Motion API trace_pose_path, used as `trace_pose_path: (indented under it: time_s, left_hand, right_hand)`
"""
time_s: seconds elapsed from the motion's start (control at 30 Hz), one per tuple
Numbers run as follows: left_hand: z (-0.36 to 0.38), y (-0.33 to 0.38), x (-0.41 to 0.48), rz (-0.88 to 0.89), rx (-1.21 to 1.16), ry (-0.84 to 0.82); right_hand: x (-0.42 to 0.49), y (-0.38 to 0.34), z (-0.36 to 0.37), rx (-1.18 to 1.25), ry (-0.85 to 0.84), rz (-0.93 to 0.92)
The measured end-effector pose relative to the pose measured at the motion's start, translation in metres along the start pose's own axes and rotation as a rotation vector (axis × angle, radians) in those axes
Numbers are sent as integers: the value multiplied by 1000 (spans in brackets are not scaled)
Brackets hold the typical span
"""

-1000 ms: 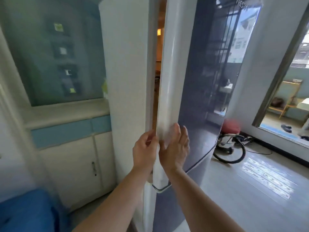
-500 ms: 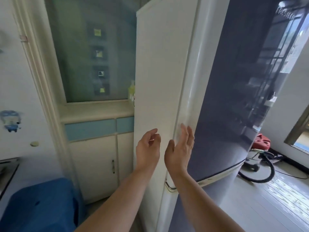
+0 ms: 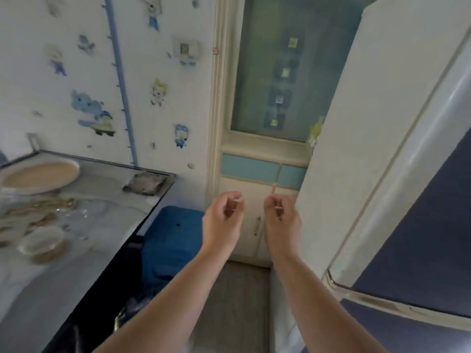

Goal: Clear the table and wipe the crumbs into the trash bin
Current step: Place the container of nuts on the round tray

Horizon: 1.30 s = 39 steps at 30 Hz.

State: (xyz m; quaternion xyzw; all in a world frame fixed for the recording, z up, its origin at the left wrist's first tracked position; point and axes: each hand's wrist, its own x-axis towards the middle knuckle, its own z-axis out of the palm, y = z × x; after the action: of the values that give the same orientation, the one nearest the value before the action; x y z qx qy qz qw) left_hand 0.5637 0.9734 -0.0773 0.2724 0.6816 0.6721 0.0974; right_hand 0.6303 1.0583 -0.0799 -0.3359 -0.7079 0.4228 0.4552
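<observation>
Fingers (image 3: 235,200) of both hands are curling loosely inward, grasping nothing, as the left hand (image 3: 224,215) and right hand (image 3: 281,217) are hanging in mid-air, now clear of the refrigerator (image 3: 382,138) door they were pressing shut half a second ago. With that errand seemingly over, the view is swinging toward the worktop (image 3: 84,250), where a plate (image 3: 38,175) near the far edge, a small bowl (image 3: 40,242) and scattered crumbs (image 3: 33,212) are awaiting clearing. No trash bin is showing.

Both hands off the fridge door (image 3: 397,154) now, left hand (image 3: 224,217) and right hand (image 3: 281,220) loosely curled midair; view swung left, tabletop (image 3: 84,250) in sight.
</observation>
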Motion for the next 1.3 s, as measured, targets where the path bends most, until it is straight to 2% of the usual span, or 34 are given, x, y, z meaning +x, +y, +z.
trace_pose_path:
  time_s: [0.27, 0.4, 0.73, 1.0, 1.3]
  left_hand:
    - [-163, -17, -22, -72, 60, 336]
    - [-254, -27, -43, -86, 83, 430]
    - [-469, -51, -79, -131, 158, 472]
    - [-560, -87, -65, -204, 106, 485]
    - [-653, -136, 24, -218, 128, 471]
  right_hand:
    - [-87, -56, 120, 59, -341, -68]
    - [-142, -86, 184, 107, -425, -64]
    - [-276, -150, 334, 134, -469, 12]
    - [-311, -159, 424, 53, -443, 6]
    - [-302, -164, 566, 49, -457, 62]
